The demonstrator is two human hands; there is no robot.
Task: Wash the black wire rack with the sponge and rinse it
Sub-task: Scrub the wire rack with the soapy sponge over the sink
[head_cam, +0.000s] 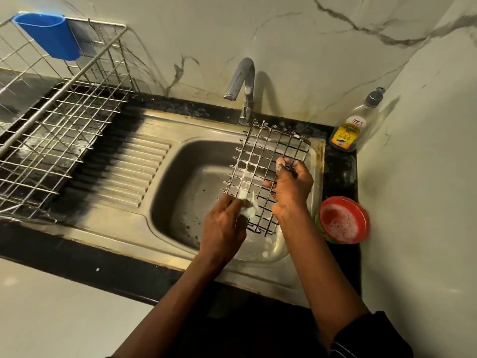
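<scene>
Over the basin at the right of the steel sink (167, 192), the black wire rack (265, 171) is held up off the bottom. It is tilted so that its far edge rises toward the foot of the tap (244, 83) and its near edge hangs lower above the basin floor. White suds streak the wires along its left side, while the right-hand wires look dark and mostly bare. The left hand (223, 223) has its fingers curled round a pale, foamy sponge (249, 206) and presses it against the rack's near left corner — the sponge touches the wires there. The right hand (293, 189) grips the rack by its right edge, fingers and thumb closed on the wires, with a dab of foam on the fingertips. Dark specks lie on the wet basin floor beneath. Left of the basin runs the ribbed draining board (134, 171), and past it on the black counter (77, 257) stands a silver wire dish drainer (51, 120) with a blue cup (50, 34) hung on its far rail. At the far right corner, against the marbled wall (335, 47), stands a bottle of dish liquid (347, 133) with a grey cap — its label is too small to read. Nearer than the bottle, on the counter beside the sink's right rim, sits a red bowl (343, 219) holding frothy liquid.
</scene>
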